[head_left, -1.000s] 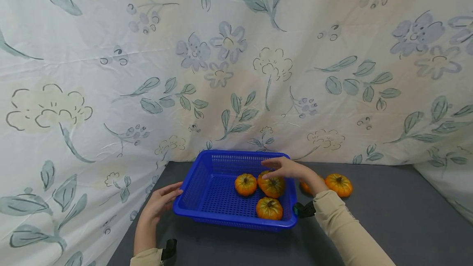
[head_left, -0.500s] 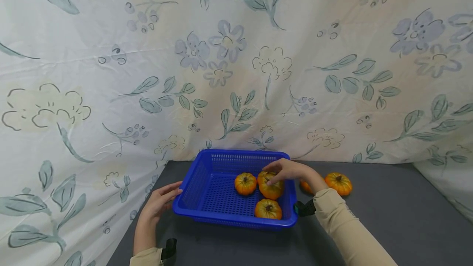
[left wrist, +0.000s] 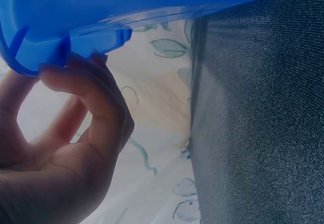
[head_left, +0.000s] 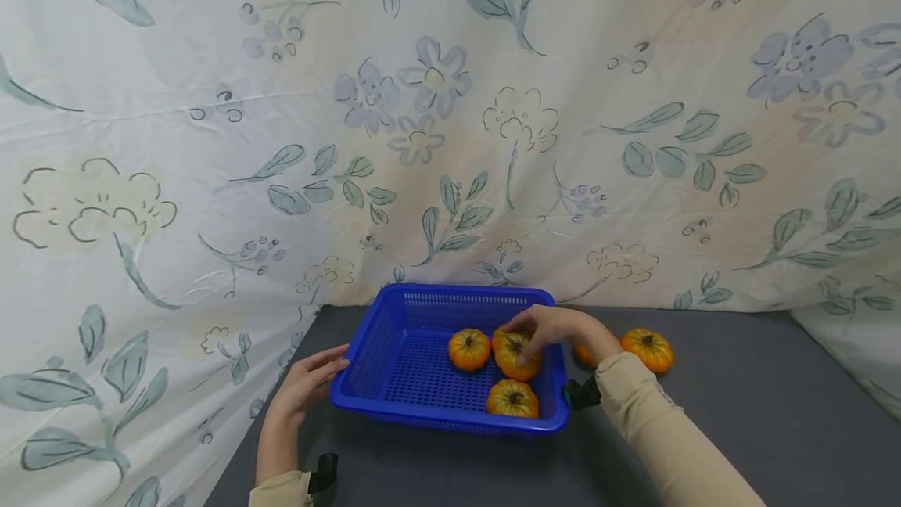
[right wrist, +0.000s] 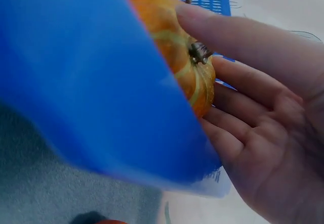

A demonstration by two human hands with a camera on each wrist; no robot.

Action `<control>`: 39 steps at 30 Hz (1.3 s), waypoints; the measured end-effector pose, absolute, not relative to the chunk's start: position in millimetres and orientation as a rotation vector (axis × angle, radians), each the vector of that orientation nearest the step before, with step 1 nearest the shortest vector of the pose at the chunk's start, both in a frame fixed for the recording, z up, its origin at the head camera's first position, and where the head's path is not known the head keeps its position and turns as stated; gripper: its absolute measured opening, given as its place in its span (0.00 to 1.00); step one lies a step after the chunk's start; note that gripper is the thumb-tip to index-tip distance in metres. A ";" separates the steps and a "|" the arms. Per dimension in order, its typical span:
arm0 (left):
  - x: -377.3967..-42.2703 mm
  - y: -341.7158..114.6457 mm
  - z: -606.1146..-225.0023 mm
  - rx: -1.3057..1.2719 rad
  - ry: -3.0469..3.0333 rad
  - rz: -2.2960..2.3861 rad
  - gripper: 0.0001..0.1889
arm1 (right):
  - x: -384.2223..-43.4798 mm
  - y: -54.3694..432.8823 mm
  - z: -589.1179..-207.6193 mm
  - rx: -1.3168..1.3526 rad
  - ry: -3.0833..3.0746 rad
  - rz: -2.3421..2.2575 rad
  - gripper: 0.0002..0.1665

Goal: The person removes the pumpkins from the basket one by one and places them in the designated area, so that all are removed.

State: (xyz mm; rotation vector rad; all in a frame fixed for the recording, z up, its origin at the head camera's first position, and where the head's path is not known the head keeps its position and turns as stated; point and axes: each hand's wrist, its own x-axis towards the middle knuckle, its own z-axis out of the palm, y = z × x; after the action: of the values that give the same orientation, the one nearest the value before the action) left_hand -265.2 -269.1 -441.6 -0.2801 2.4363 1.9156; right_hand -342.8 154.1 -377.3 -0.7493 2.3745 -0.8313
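A blue plastic basket (head_left: pixel 415 415) with slotted walls stands on the dark table. My left hand (head_left: pixel 310 382) holds its left rim; in the left wrist view the fingers (left wrist: pixel 101 100) curl up under the edge of the basket. Several small orange pumpkins lie in the basket. My right hand (head_left: pixel 556 327) reaches over the right wall and grips a ribbed pumpkin (head_left: pixel 512 362). In the right wrist view my thumb lies over this pumpkin (right wrist: pixel 190 77) near its stem, and the other fingers go round its far side. Another pumpkin (head_left: pixel 468 350) sits to its left, and one (head_left: pixel 512 399) in front.
Outside the basket, to its right, a pumpkin (head_left: pixel 646 349) lies on the table (head_left: pixel 739 397), with a second pumpkin (head_left: pixel 583 356) beside it, partly hidden by the right forearm. A floral cloth (head_left: pixel 450 139) hangs behind the table and along its left side.
My right hand has come down from above the pumpkin, and its fingers and thumb have closed round it. The left hand and the basket have stayed in place.
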 end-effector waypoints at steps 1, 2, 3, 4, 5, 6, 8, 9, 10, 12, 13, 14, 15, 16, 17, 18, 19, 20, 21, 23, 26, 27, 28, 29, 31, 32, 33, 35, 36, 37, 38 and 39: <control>-265.3 -269.1 -441.8 -0.280 2.438 1.914 0.31 | -343.1 153.4 -376.4 -0.744 2.370 -0.813 0.38; -265.3 -268.9 -442.1 -0.285 2.436 1.919 0.31 | -343.4 152.7 -375.4 -0.736 2.363 -0.800 0.38; -265.2 -268.7 -442.2 -0.285 2.437 1.917 0.31 | -343.5 152.0 -374.5 -0.726 2.357 -0.791 0.39; -265.3 -268.5 -442.4 -0.291 2.437 1.919 0.32 | -343.8 151.3 -373.9 -0.710 2.355 -0.781 0.40; -265.6 -268.6 -442.9 -0.289 2.441 1.916 0.32 | -344.0 150.9 -373.3 -0.693 2.356 -0.770 0.40; -265.7 -268.4 -443.2 -0.290 2.443 1.915 0.31 | -344.2 150.4 -372.8 -0.677 2.359 -0.758 0.41; -266.0 -268.3 -443.2 -0.286 2.448 1.911 0.32 | -344.3 149.7 -371.9 -0.657 2.364 -0.734 0.42; -266.4 -268.4 -443.4 -0.287 2.450 1.914 0.31 | -344.4 149.4 -371.5 -0.650 2.370 -0.718 0.42; -266.7 -268.2 -443.5 -0.293 2.447 1.919 0.31 | -344.1 149.4 -371.2 -0.649 2.376 -0.700 0.43; -267.1 -267.9 -443.3 -0.292 2.446 1.921 0.31 | -343.6 149.5 -370.2 -0.649 2.382 -0.676 0.43; -267.3 -267.7 -443.1 -0.295 2.443 1.925 0.31 | -343.6 149.5 -369.6 -0.652 2.384 -0.667 0.43; -267.6 -267.6 -443.1 -0.298 2.439 1.931 0.31 | -343.5 149.4 -368.9 -0.660 2.386 -0.655 0.44; -267.7 -267.7 -443.0 -0.289 2.440 1.927 0.31 | -343.6 149.2 -368.2 -0.667 2.386 -0.648 0.44; -267.6 -267.6 -442.8 -0.287 2.440 1.927 0.31 | -343.5 149.0 -367.4 -0.676 2.387 -0.641 0.44; -267.6 -267.7 -442.8 -0.280 2.436 1.930 0.31 | -343.6 148.9 -366.8 -0.680 2.387 -0.641 0.44; -267.4 -267.8 -442.7 -0.275 2.432 1.937 0.30 | -343.9 148.8 -366.6 -0.687 2.386 -0.640 0.45; -267.2 -268.0 -442.8 -0.268 2.429 1.940 0.30 | -344.0 148.8 -366.5 -0.688 2.387 -0.642 0.45; -266.9 -268.2 -443.0 -0.263 2.427 1.944 0.30 | -344.0 148.8 -366.5 -0.693 2.387 -0.641 0.44; -266.5 -268.5 -443.1 -0.250 2.428 1.938 0.30 | -344.2 148.9 -366.8 -0.695 2.388 -0.642 0.44; -265.8 -268.8 -443.4 -0.246 2.418 1.948 0.30 | -344.4 149.2 -368.0 -0.695 2.390 -0.646 0.44; -265.2 -269.3 -443.7 -0.242 2.418 1.947 0.30 | -344.3 149.6 -369.8 -0.695 2.399 -0.651 0.43; -265.0 -269.5 -443.7 -0.241 2.419 1.944 0.30 | -344.0 149.8 -370.3 -0.691 2.400 -0.660 0.43; -265.0 -269.7 -443.8 -0.246 2.417 1.949 0.30 | -343.8 150.1 -370.9 -0.683 2.401 -0.674 0.42; -264.9 -269.6 -443.8 -0.256 2.413 1.958 0.29 | -343.5 150.5 -371.3 -0.676 2.400 -0.692 0.42; -264.3 -269.6 -443.5 -0.257 2.413 1.957 0.29 | -342.7 151.6 -371.9 -0.688 2.402 -0.709 0.41; -264.1 -269.5 -443.5 -0.257 2.415 1.955 0.29 | -342.2 152.4 -371.8 -0.686 2.400 -0.729 0.41; -264.1 -269.5 -443.6 -0.259 2.414 1.959 0.29 | -341.7 153.1 -371.9 -0.694 2.397 -0.742 0.40; -263.9 -269.4 -443.4 -0.254 2.414 1.957 0.29 | -341.1 155.1 -372.0 -0.713 2.396 -0.770 0.40; -264.0 -269.4 -443.5 -0.253 2.414 1.957 0.29 | -340.8 156.1 -371.8 -0.732 2.396 -0.780 0.40; -264.2 -269.3 -443.3 -0.256 2.414 1.960 0.29 | -340.6 157.2 -371.8 -0.745 2.393 -0.796 0.40; -264.4 -269.4 -443.0 -0.253 2.415 1.958 0.29 | -340.6 158.4 -372.0 -0.766 2.393 -0.806 0.40; -264.5 -269.7 -442.8 -0.252 2.416 1.956 0.29 | -340.7 159.6 -372.2 -0.792 2.395 -0.813 0.40</control>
State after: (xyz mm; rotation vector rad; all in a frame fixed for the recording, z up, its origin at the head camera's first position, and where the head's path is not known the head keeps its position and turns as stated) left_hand -264.5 -269.7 -442.8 -0.2518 2.4160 1.9560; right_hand -340.7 159.6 -372.2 -0.7922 2.3953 -0.8131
